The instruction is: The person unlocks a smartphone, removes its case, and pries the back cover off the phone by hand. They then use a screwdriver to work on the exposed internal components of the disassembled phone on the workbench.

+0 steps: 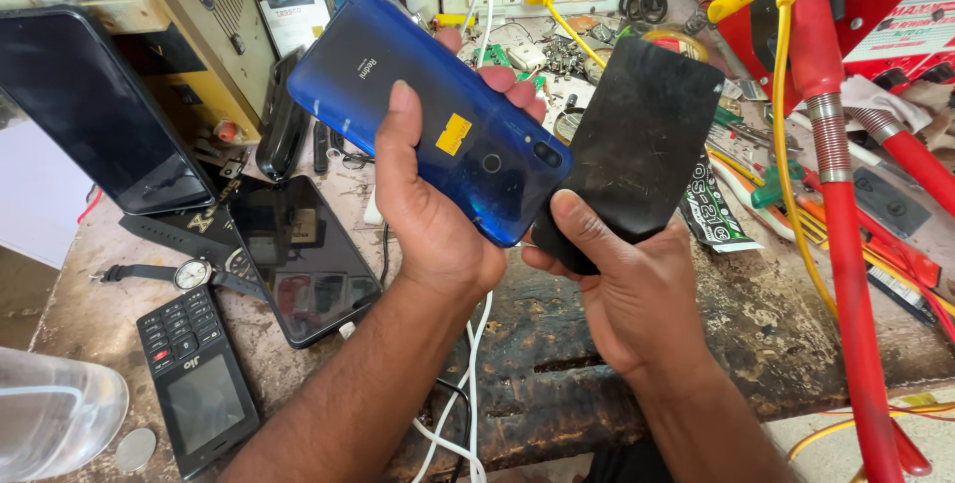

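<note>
My left hand (430,206) grips a blue smartphone (418,95), back side up, with a small yellow sticker and a camera strip near its lower end. The thumb lies across the phone's back and the fingertips curl over its far edge. My right hand (627,284) holds a scratched black rectangular panel (642,140) by its lower corner, thumb on the face. The panel's lower left corner tucks just under the blue phone's lower end. Both are raised above a stained, worn workbench (557,344).
On the bench at left lie a dark smartphone (298,254), a black keypad phone (194,374), a wristwatch (189,274), a coin (135,449) and a propped dark tablet (95,110). Red-handled tools (841,224), yellow cable, a white cable (468,384) and small parts crowd the right and back.
</note>
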Demonstrator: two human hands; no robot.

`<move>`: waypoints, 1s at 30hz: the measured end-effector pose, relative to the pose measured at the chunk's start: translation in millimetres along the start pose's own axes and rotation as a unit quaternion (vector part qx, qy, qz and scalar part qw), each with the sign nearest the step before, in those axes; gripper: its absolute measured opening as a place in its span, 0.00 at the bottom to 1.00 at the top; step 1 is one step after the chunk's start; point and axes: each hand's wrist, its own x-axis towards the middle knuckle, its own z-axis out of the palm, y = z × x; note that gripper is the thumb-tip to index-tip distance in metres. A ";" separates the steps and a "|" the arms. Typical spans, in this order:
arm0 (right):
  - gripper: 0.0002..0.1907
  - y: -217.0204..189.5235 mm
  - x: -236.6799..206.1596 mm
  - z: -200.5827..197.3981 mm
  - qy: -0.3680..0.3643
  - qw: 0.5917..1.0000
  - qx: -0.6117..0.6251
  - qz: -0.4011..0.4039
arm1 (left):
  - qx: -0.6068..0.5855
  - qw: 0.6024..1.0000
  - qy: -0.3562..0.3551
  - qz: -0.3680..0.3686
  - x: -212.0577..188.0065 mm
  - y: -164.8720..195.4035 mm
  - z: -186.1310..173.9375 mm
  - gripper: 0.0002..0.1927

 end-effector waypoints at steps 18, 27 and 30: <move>0.09 4.1 -2.2 -4.5 -0.072 0.996 0.024 0.051 | -0.020 1.000 0.019 0.013 -1.7 -0.1 0.6 0.36; 0.06 18.7 -5.6 -1.8 0.018 0.998 0.036 0.043 | -0.013 0.999 0.047 -0.010 -2.8 -2.8 1.8 0.35; 0.05 13.1 -1.0 -6.0 0.012 0.999 0.048 0.018 | -0.005 0.999 0.042 -0.021 -5.6 -5.2 3.5 0.35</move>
